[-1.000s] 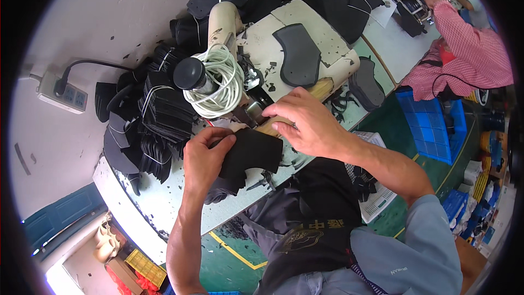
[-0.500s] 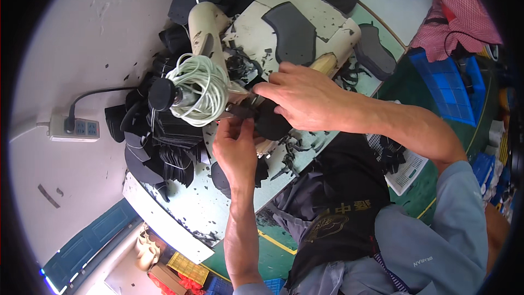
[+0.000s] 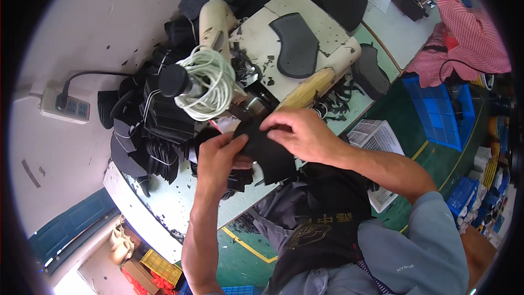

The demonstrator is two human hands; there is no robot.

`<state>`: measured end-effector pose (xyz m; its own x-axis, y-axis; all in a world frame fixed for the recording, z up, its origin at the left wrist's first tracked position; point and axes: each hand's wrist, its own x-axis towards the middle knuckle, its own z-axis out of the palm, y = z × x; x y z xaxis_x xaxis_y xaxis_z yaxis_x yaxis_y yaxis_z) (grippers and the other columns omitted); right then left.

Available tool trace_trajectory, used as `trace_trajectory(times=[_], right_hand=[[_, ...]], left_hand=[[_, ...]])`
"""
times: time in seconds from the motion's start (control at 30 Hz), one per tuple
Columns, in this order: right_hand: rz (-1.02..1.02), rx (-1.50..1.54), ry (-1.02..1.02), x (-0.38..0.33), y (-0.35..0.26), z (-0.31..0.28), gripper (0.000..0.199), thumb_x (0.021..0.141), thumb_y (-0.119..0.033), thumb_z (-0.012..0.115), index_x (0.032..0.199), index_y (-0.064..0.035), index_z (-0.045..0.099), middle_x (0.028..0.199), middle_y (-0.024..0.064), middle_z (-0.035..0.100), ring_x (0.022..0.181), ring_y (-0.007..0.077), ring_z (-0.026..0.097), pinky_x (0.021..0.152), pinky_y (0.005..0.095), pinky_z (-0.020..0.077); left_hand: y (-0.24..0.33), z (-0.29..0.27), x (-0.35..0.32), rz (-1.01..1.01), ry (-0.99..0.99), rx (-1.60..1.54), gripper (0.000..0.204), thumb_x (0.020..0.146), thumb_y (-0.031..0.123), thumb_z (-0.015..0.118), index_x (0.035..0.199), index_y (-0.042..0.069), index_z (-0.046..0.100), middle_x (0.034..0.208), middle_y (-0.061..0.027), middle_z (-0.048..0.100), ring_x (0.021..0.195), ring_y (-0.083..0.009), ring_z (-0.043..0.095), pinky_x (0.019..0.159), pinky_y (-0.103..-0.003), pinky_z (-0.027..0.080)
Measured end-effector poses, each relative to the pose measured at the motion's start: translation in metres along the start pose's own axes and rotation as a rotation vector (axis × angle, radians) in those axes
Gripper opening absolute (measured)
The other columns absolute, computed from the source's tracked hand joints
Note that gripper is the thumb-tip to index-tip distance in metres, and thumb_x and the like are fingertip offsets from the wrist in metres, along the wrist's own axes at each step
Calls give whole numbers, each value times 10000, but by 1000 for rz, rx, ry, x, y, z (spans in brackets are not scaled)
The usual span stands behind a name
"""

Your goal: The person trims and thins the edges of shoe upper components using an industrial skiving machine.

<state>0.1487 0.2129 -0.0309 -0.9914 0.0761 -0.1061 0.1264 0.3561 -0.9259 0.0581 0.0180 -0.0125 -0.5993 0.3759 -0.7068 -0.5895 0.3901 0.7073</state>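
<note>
**Both hands clamped on a black fabric piece at the sewing machine**

The left hand [image 3: 218,155] grips the near-left edge of a black fabric piece [image 3: 270,153], thumb on top and fingers curled beneath. The right hand [image 3: 299,134] pinches the same piece along its upper edge, fingertips pressed together on the cloth. The piece is held just in front of the cream sewing machine [image 3: 262,38], close below its needle end, over the front edge of the white worktable [image 3: 164,207].

A coil of white cord [image 3: 210,84] is wound around the machine's near end beside a black handwheel [image 3: 173,81]. A dark shaped panel [image 3: 297,43] lies flat on top of the machine. A stack of black cut pieces [image 3: 147,125] sits on the table left of the hands, with black scraps scattered about.

Containers: a white perforated basket [image 3: 376,134] stands just right of the right forearm; its contents cannot be told. A blue crate [image 3: 436,109] stands on the green floor further right, partly covered by a red checked garment [image 3: 464,43] worn by another person; contents not visible. Smaller blue bins [image 3: 464,196] are at the right rim, contents unclear. A yellow crate [image 3: 158,265] lies under the table at lower left.

A white power strip [image 3: 65,106] with a black plug lies on the grey surface at left.
</note>
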Motion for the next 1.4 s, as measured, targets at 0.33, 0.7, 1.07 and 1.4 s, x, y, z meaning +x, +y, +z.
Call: trace_trajectory(times=[0.33, 0.7, 1.07, 1.4], right_hand=[[155, 345, 177, -35, 11, 10, 512, 959, -130, 632, 1387, -13, 377, 913, 119, 626, 745, 146, 660, 652, 282, 534], [-424, -104, 545, 17, -37, -88, 383, 871, 50, 640, 1246, -25, 641, 977, 81, 727, 773, 112, 675, 670, 254, 551], [79, 102, -214, -59, -9, 41, 239, 863, -29, 607, 1099, -39, 641, 1005, 109, 689, 829, 216, 689, 706, 331, 556], [1244, 1284, -120, -64, 30, 183, 460, 900, -189, 714, 1211, 47, 471, 1157, 161, 526, 1080, 259, 569, 998, 433, 504]], left_hand=[[41, -9, 29, 381, 60, 984, 318, 836, 275, 685, 1080, 72, 700, 973, -140, 731, 920, -329, 696, 830, -418, 515], [-51, -28, -19, 141, 423, 478, 254, 911, 254, 632, 958, 20, 719, 731, -130, 694, 745, -306, 678, 731, -388, 514], [-139, -120, 63, 152, 746, 765, 545, 867, 249, 618, 1358, 46, 497, 1268, -245, 570, 1247, -404, 476, 990, -519, 413], [-126, -121, 37, 178, 438, 942, 699, 871, 370, 698, 1433, 62, 418, 1440, -233, 429, 1346, -372, 403, 1053, -502, 380]])
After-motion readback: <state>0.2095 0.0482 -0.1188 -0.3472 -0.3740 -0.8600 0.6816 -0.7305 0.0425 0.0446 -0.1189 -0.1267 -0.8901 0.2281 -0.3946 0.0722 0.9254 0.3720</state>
